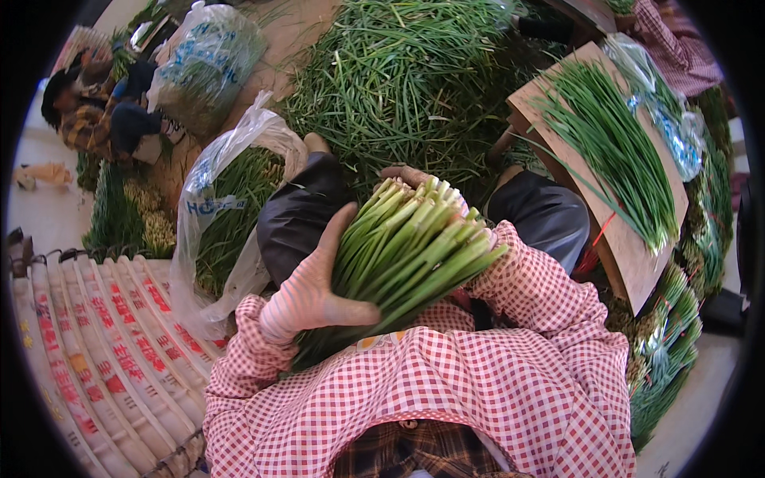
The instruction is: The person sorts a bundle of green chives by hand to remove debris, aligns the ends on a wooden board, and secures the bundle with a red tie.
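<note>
While the left hand (315, 291) rests against the left side of a green bunch (414, 255), thumb and fingers spread wide apart, the right hand (408, 174) sits behind the pale stalk ends (mostly hidden; I cannot tell how its fingers close); the bunch is above the lap; a loose heap (398, 80) lies beyond.

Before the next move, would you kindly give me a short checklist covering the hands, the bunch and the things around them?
1. Left hand on the bunch: ok, against its side.
2. Right hand grip: cannot tell, mostly hidden behind the bunch.
3. Stem ends level: not ok, they look staggered.
4. Leaf tips even: cannot tell, hidden.
5. Board bare: not ok, greens lie on it.
6. Bag open: ok, it looks open.
</note>
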Demonstrator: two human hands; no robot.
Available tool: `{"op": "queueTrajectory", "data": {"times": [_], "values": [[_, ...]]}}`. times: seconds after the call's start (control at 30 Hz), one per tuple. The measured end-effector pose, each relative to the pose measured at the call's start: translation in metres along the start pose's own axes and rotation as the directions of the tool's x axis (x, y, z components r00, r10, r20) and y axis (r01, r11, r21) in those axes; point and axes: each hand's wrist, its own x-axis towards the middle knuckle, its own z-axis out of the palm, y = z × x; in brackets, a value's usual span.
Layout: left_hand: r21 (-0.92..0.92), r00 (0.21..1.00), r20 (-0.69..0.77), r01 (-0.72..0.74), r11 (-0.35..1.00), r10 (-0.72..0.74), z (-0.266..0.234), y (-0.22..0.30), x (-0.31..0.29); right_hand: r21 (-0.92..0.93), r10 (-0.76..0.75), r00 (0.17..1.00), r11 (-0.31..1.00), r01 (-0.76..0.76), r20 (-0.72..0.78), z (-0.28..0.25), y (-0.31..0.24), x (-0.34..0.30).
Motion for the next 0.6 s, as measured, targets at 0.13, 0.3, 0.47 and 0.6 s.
{"op": "queueTrajectory", "data": {"times": [0.13, 0.3, 0.47, 0.6], "values": [[0.747, 0.969, -0.038, -0.135, 0.651, 0.245, 0.048, 0.013, 0.029, -0.017, -0.2, 0.956, 0.979, 0.201, -0.216, 0.036, -0.003, -0.014], [0.714, 0.935, -0.17, -0.1, 0.693, 0.31, 0.037, -0.019, 0.033, 0.206, -0.027, 0.992, 0.977, 0.052, -0.123, 0.049, -0.009, -0.032], [0.75, 0.956, -0.067, -0.141, 0.646, 0.286, 0.036, -0.017, 0.031, 0.206, 0.058, 0.984, 0.974, -0.093, 0.171, 0.038, -0.029, -0.057], [0.738, 0.955, -0.075, -0.141, 0.66, 0.288, 0.041, -0.025, 0.041, 0.103, -0.046, 0.996, 0.994, 0.038, 0.082, 0.033, -0.02, -0.058]]}}
